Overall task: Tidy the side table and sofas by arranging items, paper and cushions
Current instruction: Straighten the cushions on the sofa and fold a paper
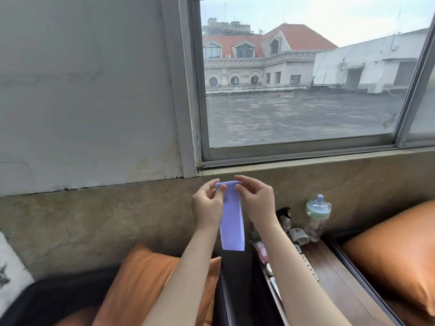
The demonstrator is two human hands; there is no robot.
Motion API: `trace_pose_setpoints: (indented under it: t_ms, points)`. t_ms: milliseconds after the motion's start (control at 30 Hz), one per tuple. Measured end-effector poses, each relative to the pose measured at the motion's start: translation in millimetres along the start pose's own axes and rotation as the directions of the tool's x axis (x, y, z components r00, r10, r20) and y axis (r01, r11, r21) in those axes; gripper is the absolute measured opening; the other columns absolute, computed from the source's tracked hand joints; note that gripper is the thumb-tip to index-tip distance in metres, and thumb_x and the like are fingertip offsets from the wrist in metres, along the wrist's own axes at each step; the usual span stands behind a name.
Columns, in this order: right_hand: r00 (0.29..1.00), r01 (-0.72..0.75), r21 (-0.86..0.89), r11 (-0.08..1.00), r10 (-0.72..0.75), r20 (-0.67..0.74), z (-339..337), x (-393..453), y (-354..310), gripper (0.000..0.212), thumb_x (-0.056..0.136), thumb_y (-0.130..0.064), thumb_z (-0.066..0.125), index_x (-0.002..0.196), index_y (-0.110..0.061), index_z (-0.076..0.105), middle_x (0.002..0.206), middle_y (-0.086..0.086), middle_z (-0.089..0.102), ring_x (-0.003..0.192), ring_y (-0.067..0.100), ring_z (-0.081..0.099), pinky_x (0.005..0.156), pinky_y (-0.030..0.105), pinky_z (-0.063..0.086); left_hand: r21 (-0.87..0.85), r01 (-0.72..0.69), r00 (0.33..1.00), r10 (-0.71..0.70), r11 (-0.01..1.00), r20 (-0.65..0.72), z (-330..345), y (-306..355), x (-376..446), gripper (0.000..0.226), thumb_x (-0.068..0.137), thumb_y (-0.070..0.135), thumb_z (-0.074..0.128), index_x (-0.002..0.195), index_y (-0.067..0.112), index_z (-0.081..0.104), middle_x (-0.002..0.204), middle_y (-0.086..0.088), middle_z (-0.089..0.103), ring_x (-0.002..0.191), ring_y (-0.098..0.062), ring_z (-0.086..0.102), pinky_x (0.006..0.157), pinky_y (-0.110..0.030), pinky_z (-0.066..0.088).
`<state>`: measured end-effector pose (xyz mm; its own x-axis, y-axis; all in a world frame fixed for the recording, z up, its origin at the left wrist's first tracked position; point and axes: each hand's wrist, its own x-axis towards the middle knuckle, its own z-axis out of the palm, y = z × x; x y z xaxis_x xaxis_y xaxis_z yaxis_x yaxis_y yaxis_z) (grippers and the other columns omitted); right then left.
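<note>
A long folded strip of purple paper (231, 222) hangs in the air in front of the wall. My left hand (208, 204) pinches its upper left corner and my right hand (255, 201) pinches the upper right, where the top edge is rolled over. Below, an orange cushion (146, 285) lies on the dark sofa on the left. A second orange cushion (395, 250) lies on the sofa on the right. Between them stands the wooden side table (339, 278), partly hidden by my right forearm.
On the side table stand a clear bottle with a green lid (316, 217), a dark spray bottle (284, 216), a small rolled item (299, 235), a pink packet (261, 251) and a remote (307, 264). A white patterned cloth (11, 274) lies at far left. The window ledge (306, 164) runs above.
</note>
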<state>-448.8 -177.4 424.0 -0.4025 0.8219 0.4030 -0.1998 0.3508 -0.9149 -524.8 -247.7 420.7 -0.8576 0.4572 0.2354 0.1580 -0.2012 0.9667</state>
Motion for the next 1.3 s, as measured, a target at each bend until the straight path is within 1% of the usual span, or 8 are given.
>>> trace_pose_setpoints:
  t_ms: [133, 267, 367, 467, 667, 900, 1167, 1300]
  points:
    - [1.0, 0.019, 0.015, 1.0, -0.018, -0.018, -2, 0, 0, 0.03, 0.079, 0.012, 0.06, 0.08, -0.015, 0.071, 0.07, -0.015, 0.068, 0.066, -0.005, 0.063, 0.066, 0.008, 0.047, 0.0, 0.194, 0.981, -0.194, 0.981, 0.019, -1, 0, 6, 0.024, 0.091, 0.024, 0.063, 0.071, 0.011, 0.065, 0.074, -0.006, 0.063, 0.076, -0.022, 0.056, 0.073, -0.034, 0.048]
    - [1.0, 0.025, 0.042, 0.999, -0.024, -0.006, -4, -2, 0, 0.039, 0.075, 0.02, 0.056, 0.071, -0.016, 0.07, 0.062, -0.018, 0.067, 0.064, -0.005, 0.064, 0.063, 0.008, 0.047, -0.042, 0.262, 0.963, -0.258, 0.964, 0.076, -1, 6, 4, 0.025, 0.089, 0.029, 0.065, 0.089, 0.005, 0.072, 0.091, -0.014, 0.07, 0.086, -0.026, 0.063, 0.084, -0.041, 0.052]
    - [0.999, 0.024, 0.11, 0.994, -0.027, 0.029, -2, -3, -4, 0.039, 0.075, 0.023, 0.056, 0.075, -0.014, 0.071, 0.071, -0.01, 0.067, 0.065, -0.003, 0.064, 0.064, 0.01, 0.049, -0.106, 0.235, 0.972, -0.234, 0.966, 0.023, 2, 8, 2, 0.016, 0.091, 0.016, 0.062, 0.076, 0.014, 0.067, 0.079, -0.005, 0.067, 0.079, -0.022, 0.062, 0.076, -0.034, 0.052]
    - [0.995, -0.033, 0.111, 0.993, 0.022, 0.101, -3, -1, -6, 0.032, 0.085, 0.008, 0.059, 0.105, -0.015, 0.067, 0.084, -0.009, 0.067, 0.073, -0.004, 0.063, 0.066, 0.008, 0.048, -0.163, 0.184, 0.981, -0.192, 0.969, -0.034, 2, 9, 0, 0.023, 0.091, 0.011, 0.062, 0.07, 0.021, 0.066, 0.075, -0.001, 0.067, 0.08, -0.024, 0.063, 0.081, -0.041, 0.053]
    - [0.991, -0.066, -0.087, 0.994, 0.075, 0.111, 6, -2, -1, 0.03, 0.098, -0.006, 0.044, 0.124, -0.006, 0.059, 0.109, 0.002, 0.064, 0.091, 0.007, 0.056, 0.067, 0.004, 0.041, -0.04, 0.014, 0.999, -0.016, 0.999, -0.043, 10, 4, -3, 0.027, 0.093, 0.008, 0.056, 0.074, 0.024, 0.067, 0.071, 0.007, 0.065, 0.073, -0.014, 0.058, 0.072, -0.031, 0.048]
    - [0.99, 0.018, -0.211, 0.977, 0.012, 0.138, 15, -12, -4, 0.035, 0.1, -0.011, 0.039, 0.132, -0.01, 0.052, 0.096, 0.003, 0.065, 0.079, 0.008, 0.056, 0.062, 0.003, 0.037, -0.013, -0.036, 0.993, 0.034, 0.999, -0.109, 16, 1, -4, 0.013, 0.089, 0.011, 0.062, 0.08, 0.02, 0.06, 0.076, 0.008, 0.062, 0.073, -0.009, 0.059, 0.073, -0.027, 0.049]
    - [0.999, 0.036, -0.13, 0.991, -0.038, -0.007, 14, -6, -1, 0.031, 0.088, -0.003, 0.057, 0.067, -0.024, 0.067, 0.058, -0.007, 0.06, 0.058, 0.005, 0.047, 0.057, 0.021, 0.038, -0.03, -0.001, 1.0, 0.001, 1.0, -0.004, 10, 0, 0, 0.018, 0.088, 0.009, 0.064, 0.072, 0.018, 0.064, 0.069, 0.003, 0.063, 0.066, -0.011, 0.056, 0.064, -0.025, 0.046]
    - [0.995, -0.06, 0.099, 0.993, 0.067, -0.068, 6, -3, -6, 0.032, 0.083, 0.007, 0.061, 0.072, -0.023, 0.069, 0.063, -0.017, 0.066, 0.063, 0.0, 0.06, 0.063, 0.012, 0.049, -0.157, 0.151, 0.988, -0.145, 0.976, 0.048, 5, 2, 6, 0.012, 0.09, 0.013, 0.063, 0.078, 0.016, 0.064, 0.078, -0.003, 0.065, 0.076, -0.02, 0.058, 0.067, -0.031, 0.047]
